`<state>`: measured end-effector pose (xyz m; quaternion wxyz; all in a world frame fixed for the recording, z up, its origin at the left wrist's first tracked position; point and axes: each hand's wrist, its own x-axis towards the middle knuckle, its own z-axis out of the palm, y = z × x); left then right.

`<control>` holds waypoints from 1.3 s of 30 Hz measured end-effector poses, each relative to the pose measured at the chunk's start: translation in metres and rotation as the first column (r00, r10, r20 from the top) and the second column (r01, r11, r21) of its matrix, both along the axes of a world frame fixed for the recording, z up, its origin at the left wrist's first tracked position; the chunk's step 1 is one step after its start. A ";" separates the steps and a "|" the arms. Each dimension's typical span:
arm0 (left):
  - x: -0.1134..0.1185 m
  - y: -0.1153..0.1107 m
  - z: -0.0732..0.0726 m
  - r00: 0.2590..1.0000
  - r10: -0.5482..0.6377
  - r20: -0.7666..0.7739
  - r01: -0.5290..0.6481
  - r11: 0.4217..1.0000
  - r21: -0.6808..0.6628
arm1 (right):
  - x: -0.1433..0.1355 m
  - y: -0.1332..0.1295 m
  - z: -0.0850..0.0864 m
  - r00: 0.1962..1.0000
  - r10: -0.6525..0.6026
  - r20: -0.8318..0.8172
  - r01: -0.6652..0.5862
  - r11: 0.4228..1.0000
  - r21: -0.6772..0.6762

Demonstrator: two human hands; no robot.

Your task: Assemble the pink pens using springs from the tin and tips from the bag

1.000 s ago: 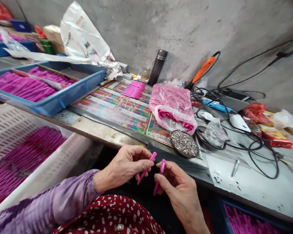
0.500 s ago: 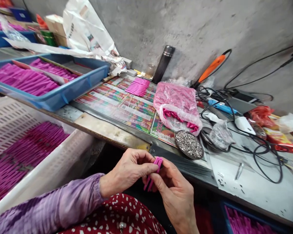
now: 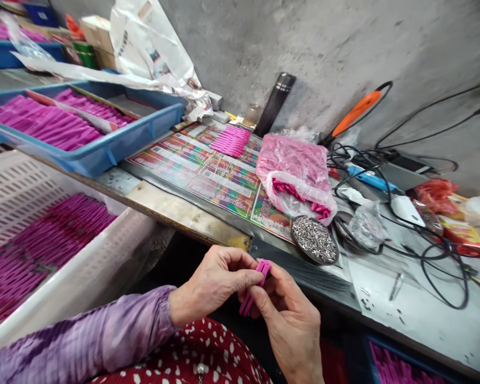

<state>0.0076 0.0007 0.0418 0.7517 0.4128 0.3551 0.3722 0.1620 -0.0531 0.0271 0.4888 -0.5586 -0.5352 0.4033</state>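
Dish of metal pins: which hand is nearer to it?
Right. The right hand is just below the dish of metal pins; the left hand is farther left.

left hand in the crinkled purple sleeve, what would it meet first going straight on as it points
Most likely the fingers of the bare right hand, close against the slim magenta plastic pieces that the left hand holds too, though depth there is hard to judge.

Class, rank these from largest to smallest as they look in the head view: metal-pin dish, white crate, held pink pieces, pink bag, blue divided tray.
1. White crate, though cut off by the frame
2. Blue divided tray
3. Pink bag
4. Metal-pin dish
5. Held pink pieces
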 end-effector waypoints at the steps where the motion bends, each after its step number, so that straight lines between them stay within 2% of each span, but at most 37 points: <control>1: 0.000 0.000 -0.001 1.000 0.000 0.001 0.000 1.000 0.001 | 0.000 0.000 0.000 1.000 0.001 0.000 -0.001 1.000 0.001; 9: 0.001 0.000 -0.002 1.000 -0.009 0.024 0.009 1.000 -0.005 | -0.001 0.001 0.001 1.000 -0.002 0.021 0.002 1.000 0.008; 17: 0.001 0.000 -0.003 0.998 -0.017 0.059 0.020 0.998 -0.055 | -0.006 0.002 0.007 1.000 -0.023 0.011 0.023 1.000 0.001; 22: 0.003 0.006 -0.003 0.997 -0.001 0.079 0.004 0.999 -0.042 | -0.005 0.009 0.012 1.000 -0.025 0.009 0.025 1.000 -0.007; 26: 0.006 0.020 0.010 0.992 -0.020 0.125 0.016 0.999 0.032 | 0.000 0.022 0.026 0.999 -0.011 0.041 0.010 1.000 0.020; 34: 0.014 0.053 0.050 0.988 -0.023 0.154 -0.009 0.978 0.206 | 0.014 0.060 0.063 0.990 0.014 0.143 -0.036 0.988 0.150; 39: 0.019 0.070 0.063 0.990 0.010 0.140 -0.053 0.951 0.305 | 0.016 0.080 0.077 0.987 0.018 0.159 -0.054 0.973 0.223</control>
